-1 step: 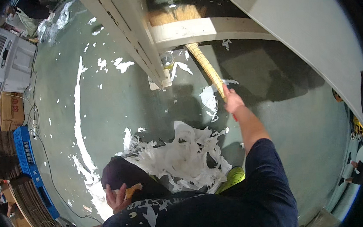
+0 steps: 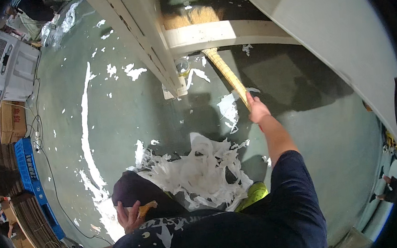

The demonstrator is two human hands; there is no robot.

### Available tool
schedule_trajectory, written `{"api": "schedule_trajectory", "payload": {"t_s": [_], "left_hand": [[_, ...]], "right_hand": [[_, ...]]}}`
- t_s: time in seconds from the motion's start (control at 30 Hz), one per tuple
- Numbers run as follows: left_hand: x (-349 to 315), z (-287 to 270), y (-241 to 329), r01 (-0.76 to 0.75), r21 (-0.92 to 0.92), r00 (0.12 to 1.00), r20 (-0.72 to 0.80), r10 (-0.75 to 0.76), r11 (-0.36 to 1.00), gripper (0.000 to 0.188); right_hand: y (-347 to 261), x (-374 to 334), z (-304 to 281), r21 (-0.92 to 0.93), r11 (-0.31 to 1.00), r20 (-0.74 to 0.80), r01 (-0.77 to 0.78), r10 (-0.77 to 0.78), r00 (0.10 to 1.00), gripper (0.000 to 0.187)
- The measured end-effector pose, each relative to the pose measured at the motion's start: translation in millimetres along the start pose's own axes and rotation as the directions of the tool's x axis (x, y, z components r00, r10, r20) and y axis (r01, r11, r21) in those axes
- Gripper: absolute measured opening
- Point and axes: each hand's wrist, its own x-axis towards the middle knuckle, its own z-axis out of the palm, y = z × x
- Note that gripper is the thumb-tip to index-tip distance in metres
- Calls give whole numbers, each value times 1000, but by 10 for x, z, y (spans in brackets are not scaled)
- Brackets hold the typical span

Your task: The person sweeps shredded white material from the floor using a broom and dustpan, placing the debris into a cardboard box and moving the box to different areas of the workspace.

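Observation:
My right hand is closed around the pale yellow, wrapped handle of a straw broom. The handle passes under a cream metal crossbar, and the broom's bristles show beyond it. My left hand lies on my bent, dark-clad knee with its fingers apart, beside an orange-brown patch that I cannot identify. In front of me spreads a heap of torn white scraps, thin like paper or film. More white scraps lie near the broom handle.
A cream metal post and its crossbar stand ahead, with a large pale panel at right. A roll of tape sits by the post's foot. At left are a blue pallet, cardboard stacks, a white appliance and a floor cable.
My right hand has shifted slightly right and toward me, still on the broom handle. The left hand stays on the knee.

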Motion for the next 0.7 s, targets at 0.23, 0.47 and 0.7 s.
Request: {"api": "schedule_trajectory", "payload": {"t_s": [0.23,0.47,0.7], "left_hand": [[163,-737,213,-185,-142,847,479,231,972,40],[419,-1435,177,-79,-349,733,614,292,934,42],[48,-1681,-286,82,-375,691,689,218,924,40]], "right_hand": [[540,-1265,-807,-358,923,159,-139,207,965,71],[390,-3000,-1379,-508,838,241,-197,358,902,61],[-180,-4620,-2575,-389,859,475,-334,497,726,71]]}}
